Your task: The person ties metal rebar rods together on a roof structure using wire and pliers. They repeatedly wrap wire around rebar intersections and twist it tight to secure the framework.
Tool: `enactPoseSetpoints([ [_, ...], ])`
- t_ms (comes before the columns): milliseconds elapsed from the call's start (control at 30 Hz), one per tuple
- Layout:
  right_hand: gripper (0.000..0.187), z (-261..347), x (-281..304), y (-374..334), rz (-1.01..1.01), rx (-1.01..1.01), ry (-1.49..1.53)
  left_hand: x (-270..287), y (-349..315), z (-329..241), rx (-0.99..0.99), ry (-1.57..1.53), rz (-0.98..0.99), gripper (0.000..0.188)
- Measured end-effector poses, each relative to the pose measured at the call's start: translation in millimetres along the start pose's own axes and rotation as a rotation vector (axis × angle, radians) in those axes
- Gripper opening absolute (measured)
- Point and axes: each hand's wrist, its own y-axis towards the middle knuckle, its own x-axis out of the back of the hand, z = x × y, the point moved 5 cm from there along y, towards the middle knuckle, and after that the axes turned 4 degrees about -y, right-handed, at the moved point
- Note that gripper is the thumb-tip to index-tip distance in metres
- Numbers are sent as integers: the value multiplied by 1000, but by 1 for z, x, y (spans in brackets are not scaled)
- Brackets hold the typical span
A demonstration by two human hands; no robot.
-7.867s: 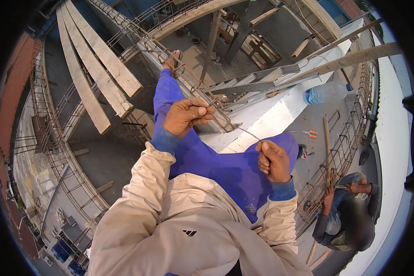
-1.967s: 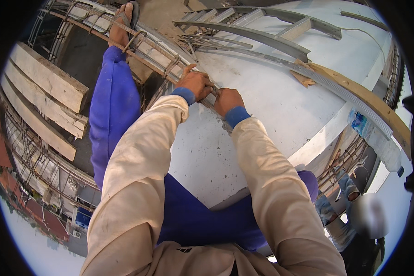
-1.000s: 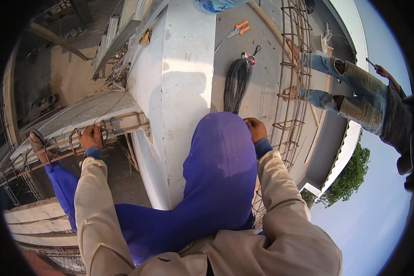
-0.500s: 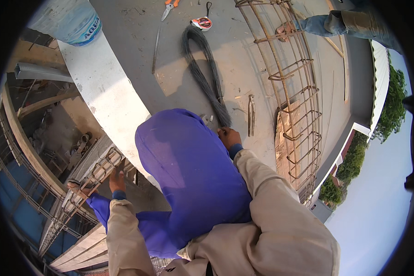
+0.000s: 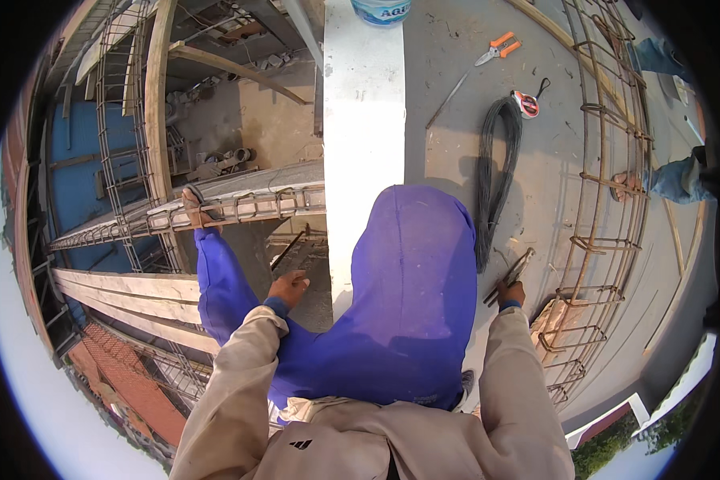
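Observation:
My right hand (image 5: 510,294) is closed round the handles of metal tying pincers (image 5: 523,262), whose head points up and away over the grey floor. Just left of them, a looped bundle of dark tie wire (image 5: 496,172) lies beside my raised knee. My left hand (image 5: 290,288) hovers above the gap left of the white ledge; its fingers are loosely bent and apart, with nothing seen in them. Orange-handled snips (image 5: 500,48) and a tape measure (image 5: 526,104) rest on the floor farther off, near a thin metal rod (image 5: 450,96).
A rebar cage (image 5: 590,204) stands on the right, with another person's hand (image 5: 628,184) at it. The white ledge (image 5: 366,120) carries a clear plastic water container (image 5: 380,11). My left foot (image 5: 196,206) is on a rebar-edged beam (image 5: 248,204) over a drop. Planks (image 5: 128,290) lie lower left.
My right hand has left the wire bundle's end and taken up the pincers from the floor. My view has turned left, and my left hand has moved away from the beam.

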Motion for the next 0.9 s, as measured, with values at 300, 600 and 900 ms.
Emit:
enactPoseSetpoints([
  [300, 34, 18, 50, -77, 321, -41, 1208, 50, 69, -15, 16, -163, -253, 43],
  [600, 41, 319, 279, -306, 397, 913, 368, 73, 136, -11, 25, -310, -838, 50],
  [900, 66, 622, 67, -440, 400, 1689, -1288, 74, 163, 6, -4, -401, -804, 37],
])
